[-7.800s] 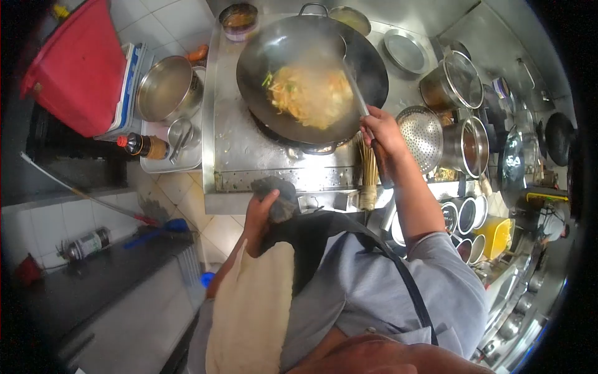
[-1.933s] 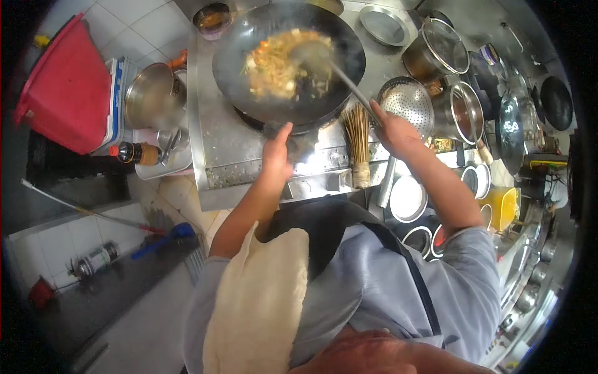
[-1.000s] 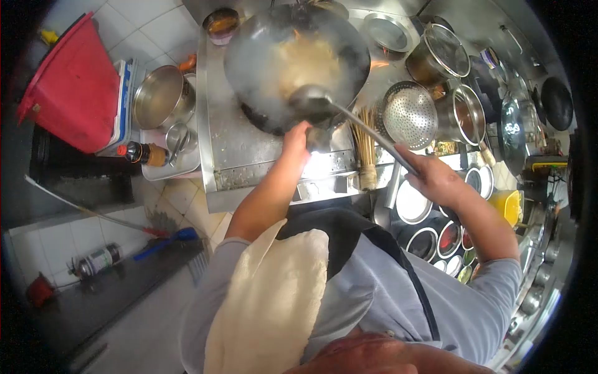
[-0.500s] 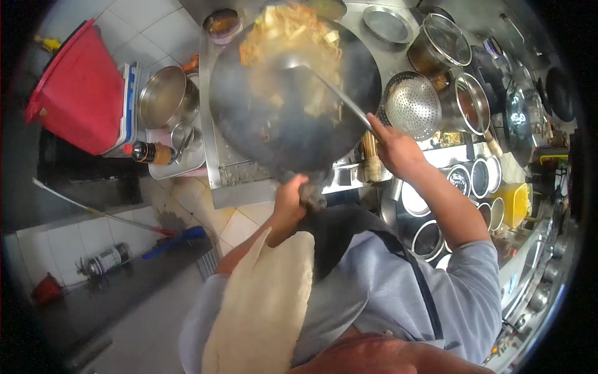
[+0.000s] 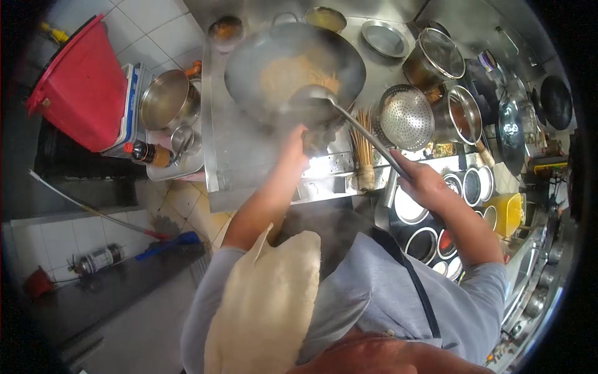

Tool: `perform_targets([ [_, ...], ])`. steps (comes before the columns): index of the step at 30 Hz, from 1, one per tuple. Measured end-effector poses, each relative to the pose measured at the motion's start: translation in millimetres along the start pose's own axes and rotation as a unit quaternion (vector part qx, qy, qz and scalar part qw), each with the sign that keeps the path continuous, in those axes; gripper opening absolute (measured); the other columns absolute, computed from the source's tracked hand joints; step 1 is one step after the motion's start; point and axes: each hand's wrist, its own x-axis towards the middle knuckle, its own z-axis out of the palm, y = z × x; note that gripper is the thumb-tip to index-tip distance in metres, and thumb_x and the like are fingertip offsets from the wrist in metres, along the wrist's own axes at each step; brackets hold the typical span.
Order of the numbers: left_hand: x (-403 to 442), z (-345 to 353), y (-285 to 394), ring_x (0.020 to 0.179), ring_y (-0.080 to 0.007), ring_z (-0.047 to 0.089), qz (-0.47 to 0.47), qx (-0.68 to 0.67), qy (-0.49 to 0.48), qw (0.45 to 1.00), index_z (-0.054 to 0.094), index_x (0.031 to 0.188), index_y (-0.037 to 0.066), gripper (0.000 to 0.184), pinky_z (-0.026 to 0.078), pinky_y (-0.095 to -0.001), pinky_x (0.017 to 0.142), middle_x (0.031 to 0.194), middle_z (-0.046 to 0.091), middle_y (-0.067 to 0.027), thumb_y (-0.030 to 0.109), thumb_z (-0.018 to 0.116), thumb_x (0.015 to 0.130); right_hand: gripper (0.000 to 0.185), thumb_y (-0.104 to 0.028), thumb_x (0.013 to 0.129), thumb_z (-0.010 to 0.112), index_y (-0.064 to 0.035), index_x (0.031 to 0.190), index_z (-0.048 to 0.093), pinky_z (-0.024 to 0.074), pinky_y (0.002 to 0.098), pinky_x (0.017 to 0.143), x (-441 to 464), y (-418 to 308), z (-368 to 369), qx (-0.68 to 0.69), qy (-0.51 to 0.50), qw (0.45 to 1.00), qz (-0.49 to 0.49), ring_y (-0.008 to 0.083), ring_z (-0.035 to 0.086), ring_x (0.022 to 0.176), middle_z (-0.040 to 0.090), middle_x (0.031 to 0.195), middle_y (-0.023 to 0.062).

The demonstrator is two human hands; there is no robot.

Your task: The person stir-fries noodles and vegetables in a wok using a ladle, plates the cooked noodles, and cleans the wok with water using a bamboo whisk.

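The large dark wok sits at the back of the stove, tilted, with blurred orange-yellow food inside under steam. At its near rim my left hand is closed on the wok's handle, apparently through a dark cloth; steam partly veils the grip. My right hand is wrapped round the long handle of a metal ladle. The ladle's bowl is over the near part of the wok. A bamboo brush stands between the wok and a perforated strainer.
Deep pots stand at the back right. Several round seasoning containers and a yellow tub are to the right. On the left are a steel pot, a sauce bottle and a red bin.
The wok has swung back from a steeper tilt, with the food lower inside it. My left hand has moved forward; my right hand and the ladle have drawn back toward me.
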Motion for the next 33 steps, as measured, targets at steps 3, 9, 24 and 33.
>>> perform_targets([
  [3,6.5,-2.9,0.3,0.075,-0.0288,0.067,-0.005,0.02,0.004,1.0,0.062,0.101,0.003,0.023,0.055,-0.0443,0.063,0.088,0.066,-0.0125,0.023,0.061,0.09,0.071,-0.015,0.093,0.057,-0.0166,0.158,0.028,0.0515,0.0505,0.092,7.1,5.6,-0.1,-0.004,0.006,0.999,-0.036,0.0437,0.066,0.103,0.068,0.11,0.0259],
  [9,-34.4,-6.6,17.2,0.074,-0.029,0.068,-0.053,0.01,-0.049,0.997,0.063,0.091,0.003,0.018,0.058,-0.0461,0.067,0.082,0.067,-0.013,0.02,0.061,0.086,0.069,-0.014,0.094,0.056,-0.0122,0.158,0.028,0.0511,0.0523,0.09,-12.4,-16.9,-33.1,-0.066,-0.059,0.995,-0.045,0.0436,0.065,0.103,0.067,0.112,0.0248],
  [24,-66.1,-5.3,-5.0,0.069,-0.0231,0.069,0.049,-0.02,-0.044,0.998,0.067,0.093,0.002,0.019,0.057,-0.0403,0.058,0.083,0.069,-0.0111,0.019,0.062,0.091,0.076,-0.016,0.092,0.055,-0.0175,0.161,0.023,0.052,0.0523,0.088,52.4,-26.7,-2.2,-0.084,-0.089,0.992,-0.008,0.0427,0.067,0.099,0.068,0.108,0.0245],
  [33,-116.4,-67.0,-46.7,0.082,-0.0265,0.072,0.063,0.086,0.008,0.994,0.065,0.102,-0.002,0.022,0.059,-0.0433,0.069,0.098,0.071,-0.0145,0.016,0.062,0.091,0.076,-0.011,0.088,0.06,-0.0158,0.158,0.031,0.0534,0.0491,0.091,37.0,-14.5,-13.3,0.016,0.027,0.999,-0.042,0.0421,0.068,0.099,0.069,0.109,0.0228],
])
